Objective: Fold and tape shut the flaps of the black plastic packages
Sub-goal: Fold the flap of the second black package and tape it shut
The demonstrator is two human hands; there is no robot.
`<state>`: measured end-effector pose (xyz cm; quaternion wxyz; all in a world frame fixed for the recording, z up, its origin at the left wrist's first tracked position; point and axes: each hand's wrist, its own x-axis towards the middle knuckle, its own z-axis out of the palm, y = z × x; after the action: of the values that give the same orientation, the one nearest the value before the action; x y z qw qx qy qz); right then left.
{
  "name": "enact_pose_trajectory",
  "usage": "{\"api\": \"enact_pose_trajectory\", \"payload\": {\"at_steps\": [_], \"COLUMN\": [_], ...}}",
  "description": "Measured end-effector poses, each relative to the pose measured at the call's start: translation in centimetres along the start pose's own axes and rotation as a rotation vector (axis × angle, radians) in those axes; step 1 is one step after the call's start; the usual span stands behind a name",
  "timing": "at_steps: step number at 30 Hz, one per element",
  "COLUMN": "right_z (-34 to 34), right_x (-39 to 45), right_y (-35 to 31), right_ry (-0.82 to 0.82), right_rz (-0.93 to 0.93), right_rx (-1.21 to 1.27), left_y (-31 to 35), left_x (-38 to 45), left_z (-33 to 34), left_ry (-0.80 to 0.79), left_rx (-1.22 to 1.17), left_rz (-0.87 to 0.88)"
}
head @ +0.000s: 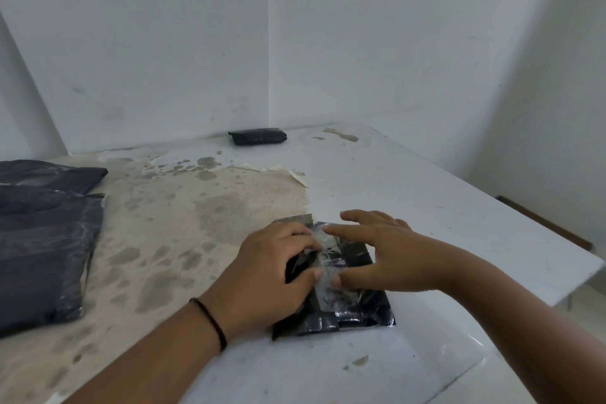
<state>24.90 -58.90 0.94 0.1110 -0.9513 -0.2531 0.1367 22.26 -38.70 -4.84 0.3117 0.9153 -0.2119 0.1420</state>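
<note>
Black glossy plastic package [357, 308] lying flat on white table [410, 193], near front edge, centre-right. Wrinkled film, shiny w/ highlights; flaps folded over on top, clear tape [323, 264] strip running along the middle — crinkled, partly bunched where fingers meet it. More tape bands visible across the lower end.

Left hand [272, 275] on package's left side, fingers curled, pinching tape and plastic between thumb and fingertips. Thin black band [213, 321] round left wrist.

Right hand [387, 252] spread wide, fingers straight, thumb and index fingertip pressing down on tape — gripping nothing.

Small black wrapped package [257, 136] at far end of table, against wall [295, 43], well apart from the hands. Stack of larger dark grey plastic bags [42, 233] at left edge. Stained, peeling patch of table surface [183, 223] betw. stack and package in hand.
</note>
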Motion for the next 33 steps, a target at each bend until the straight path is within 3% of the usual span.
{"api": "enact_pose_trajectory", "payload": {"at_steps": [6, 13, 16, 21, 29, 33], "right_z": [-0.2, -0.9, -0.7, -0.8, 0.4, 2.7], "right_x": [1.8, 2.0, 1.8, -0.4, -3.6, -4.1], "right_y": [0.9, 1.0, 1.1, 1.2, -0.8, -1.3], "right_ry": [-0.207, -0.279, -0.233, -0.079, -0.006, 0.111], "right_rz": [0.092, 0.133, 0.122, 0.077, -0.042, -0.137], "right_rx": [-0.105, -0.162, -0.126, -0.013, -0.144, -0.29], "left_y": [-0.3, 0.4, 0.4, 0.4, 1.1, 1.1], "left_x": [1.1, 0.8, 0.9, 0.7, 0.3, -1.0], "left_z": [-0.5, -1.5, -1.6, -1.3, -1.6, -2.8], "left_ry": [-0.262, -0.489, -0.509, -0.324, -0.59, -0.587], "left_rx": [0.168, 0.205, 0.215, 0.191, 0.291, 0.097], "left_rz": [-0.008, -0.093, -0.104, -0.081, -0.103, -0.135]}}
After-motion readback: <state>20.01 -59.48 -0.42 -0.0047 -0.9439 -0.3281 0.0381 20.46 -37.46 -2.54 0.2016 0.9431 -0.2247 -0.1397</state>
